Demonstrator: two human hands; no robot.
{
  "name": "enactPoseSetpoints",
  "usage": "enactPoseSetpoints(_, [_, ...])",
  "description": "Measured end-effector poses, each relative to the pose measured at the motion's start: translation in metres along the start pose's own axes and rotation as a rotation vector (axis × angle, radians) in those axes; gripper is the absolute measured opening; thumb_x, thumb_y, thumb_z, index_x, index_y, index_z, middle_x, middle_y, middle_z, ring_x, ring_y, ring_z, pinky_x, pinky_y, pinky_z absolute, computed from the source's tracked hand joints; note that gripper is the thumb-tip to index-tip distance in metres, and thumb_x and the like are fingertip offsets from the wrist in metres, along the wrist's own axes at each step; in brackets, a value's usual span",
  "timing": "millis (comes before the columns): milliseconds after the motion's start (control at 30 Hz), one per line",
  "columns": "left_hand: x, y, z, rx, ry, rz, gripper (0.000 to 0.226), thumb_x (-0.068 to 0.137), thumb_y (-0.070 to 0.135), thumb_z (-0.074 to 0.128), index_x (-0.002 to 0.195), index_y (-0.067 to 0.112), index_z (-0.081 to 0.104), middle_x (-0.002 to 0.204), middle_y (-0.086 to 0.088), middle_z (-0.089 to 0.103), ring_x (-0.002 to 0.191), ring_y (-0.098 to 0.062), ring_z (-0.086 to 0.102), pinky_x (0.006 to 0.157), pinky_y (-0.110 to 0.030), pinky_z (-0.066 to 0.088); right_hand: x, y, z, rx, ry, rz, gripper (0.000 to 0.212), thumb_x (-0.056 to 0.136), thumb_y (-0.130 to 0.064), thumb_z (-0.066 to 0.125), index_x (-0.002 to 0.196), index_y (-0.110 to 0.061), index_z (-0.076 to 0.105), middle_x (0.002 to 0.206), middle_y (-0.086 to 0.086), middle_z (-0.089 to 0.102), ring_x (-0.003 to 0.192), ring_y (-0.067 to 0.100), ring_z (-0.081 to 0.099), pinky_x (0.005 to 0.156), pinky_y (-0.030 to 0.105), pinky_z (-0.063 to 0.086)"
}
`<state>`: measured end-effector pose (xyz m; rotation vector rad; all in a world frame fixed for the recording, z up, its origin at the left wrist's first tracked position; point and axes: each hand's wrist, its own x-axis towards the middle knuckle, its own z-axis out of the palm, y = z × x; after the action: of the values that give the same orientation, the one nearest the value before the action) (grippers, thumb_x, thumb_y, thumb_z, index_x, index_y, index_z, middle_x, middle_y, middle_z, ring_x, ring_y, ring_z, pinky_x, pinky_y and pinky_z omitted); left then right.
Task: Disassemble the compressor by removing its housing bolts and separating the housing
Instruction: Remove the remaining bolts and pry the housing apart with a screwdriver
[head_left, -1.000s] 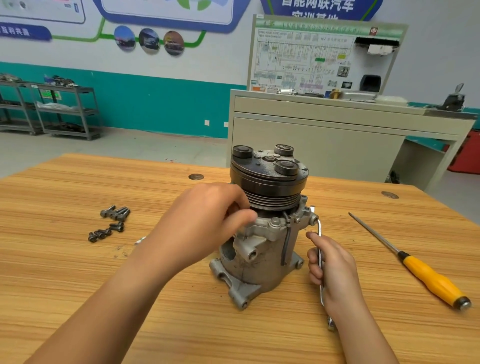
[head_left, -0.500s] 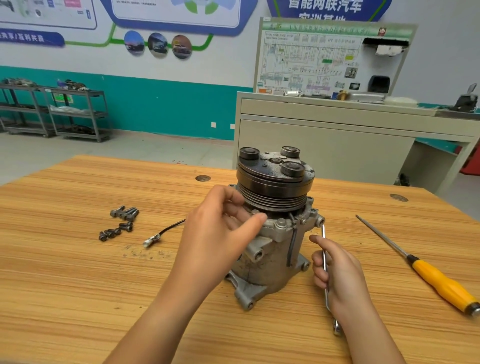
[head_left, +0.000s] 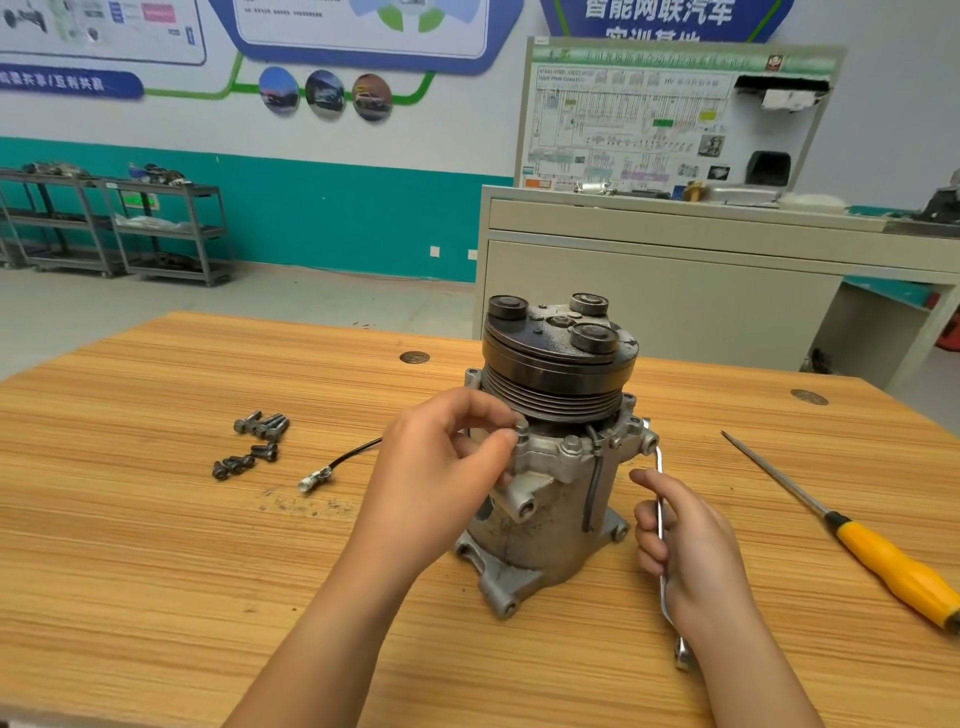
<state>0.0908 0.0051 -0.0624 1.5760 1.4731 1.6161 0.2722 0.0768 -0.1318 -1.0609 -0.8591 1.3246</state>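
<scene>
Wooden table (head_left: 156, 571) fills the foreground, with shelving and a wall chart behind it. On it are one compressor (head_left: 550, 525), one wrench (head_left: 660, 470), one yellow-handled screwdriver (head_left: 883, 561), one short black cable (head_left: 337, 462) with a connector, and loose bolts (head_left: 254, 441) in two small clusters, too bunched to count surely.

The compressor stands upright near the table's middle, its pulley (head_left: 556, 384) on top carrying three round knobs. The loose bolts and cable lie to its left, the screwdriver well apart on the right.

Half a second ago the left hand's fingers lay spread against the housing under the pulley; now they have drawn together on one housing bolt (head_left: 521, 428) at the front-left of the flange. The right hand has kept its place.

The left hand (head_left: 441, 483) pinches that bolt's head between thumb and forefinger, the other fingers curled. The right hand (head_left: 691, 545) is wrapped closed round the wrench, which stands nearly upright beside the housing, lower end on the table.
</scene>
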Motion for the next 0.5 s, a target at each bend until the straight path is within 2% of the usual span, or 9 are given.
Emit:
enactPoseSetpoints(67, [0.000, -0.001, 0.000, 0.044, 0.014, 0.034, 0.021, 0.080, 0.008, 0.067, 0.074, 0.028, 0.062, 0.076, 0.004, 0.070, 0.054, -0.003, 0.055, 0.055, -0.019, 0.050, -0.001, 0.001, 0.002, -0.014, -0.014, 0.013, 0.015, 0.087, -0.018, 0.055, 0.095, -0.006, 0.061, 0.045, -0.002, 0.042, 0.033, 0.007, 0.027, 0.031, 0.017, 0.020])
enactPoseSetpoints(167, [0.000, 0.002, 0.000, 0.256, 0.025, 0.149, 0.009, 0.079, 0.022, 0.069, 0.082, 0.027, 0.063, 0.068, 0.018, 0.060, 0.059, 0.007, 0.051, 0.058, -0.005, 0.038, -0.001, 0.000, 0.002, -0.010, 0.002, -0.002, 0.014, 0.087, -0.017, 0.056, 0.095, -0.006, 0.061, 0.045, -0.002, 0.042, 0.032, 0.007, 0.027, 0.031, 0.016, 0.021])
enactPoseSetpoints(200, [0.000, 0.004, 0.000, 0.370, 0.000, 0.205, 0.010, 0.081, 0.026, 0.066, 0.091, 0.026, 0.065, 0.070, 0.022, 0.054, 0.061, 0.008, 0.050, 0.061, -0.005, 0.037, 0.000, -0.001, 0.001, 0.002, 0.014, -0.007, 0.014, 0.087, -0.017, 0.055, 0.094, -0.006, 0.062, 0.045, -0.002, 0.042, 0.032, 0.007, 0.027, 0.031, 0.016, 0.020])
enactPoseSetpoints(267, [0.003, 0.006, -0.005, 0.565, -0.108, 0.296, 0.027, 0.087, 0.031, 0.057, 0.112, 0.025, 0.065, 0.077, 0.027, 0.044, 0.066, 0.009, 0.044, 0.065, -0.009, 0.035, 0.000, -0.002, -0.001, 0.034, 0.027, -0.005, 0.013, 0.088, -0.018, 0.054, 0.094, -0.008, 0.061, 0.045, -0.003, 0.041, 0.032, 0.006, 0.027, 0.032, 0.015, 0.020])
enactPoseSetpoints(333, [0.010, 0.011, -0.014, 0.632, -0.230, 0.301, 0.030, 0.090, 0.029, 0.053, 0.118, 0.027, 0.062, 0.081, 0.027, 0.042, 0.072, 0.009, 0.042, 0.068, -0.010, 0.035, 0.000, -0.004, -0.003, 0.062, 0.019, 0.003, 0.014, 0.088, -0.019, 0.053, 0.093, -0.009, 0.061, 0.046, -0.003, 0.040, 0.033, 0.006, 0.026, 0.032, 0.015, 0.019])
enactPoseSetpoints(400, [0.018, 0.017, -0.020, 0.638, -0.305, 0.293, 0.024, 0.089, 0.030, 0.055, 0.111, 0.026, 0.064, 0.084, 0.024, 0.046, 0.075, 0.008, 0.045, 0.069, -0.010, 0.036, 0.000, -0.004, -0.003, 0.061, 0.008, 0.013, 0.014, 0.088, -0.020, 0.053, 0.093, -0.009, 0.060, 0.046, -0.003, 0.040, 0.033, 0.006, 0.026, 0.032, 0.015, 0.018])
enactPoseSetpoints(500, [0.022, 0.022, -0.019, 0.692, -0.302, 0.295, 0.018, 0.081, 0.045, 0.055, 0.083, 0.027, 0.058, 0.079, 0.016, 0.051, 0.072, 0.001, 0.047, 0.065, -0.017, 0.040, -0.002, -0.003, -0.001, 0.042, -0.011, 0.022, 0.015, 0.089, -0.020, 0.052, 0.094, -0.009, 0.060, 0.046, -0.003, 0.040, 0.033, 0.006, 0.026, 0.032, 0.016, 0.018])
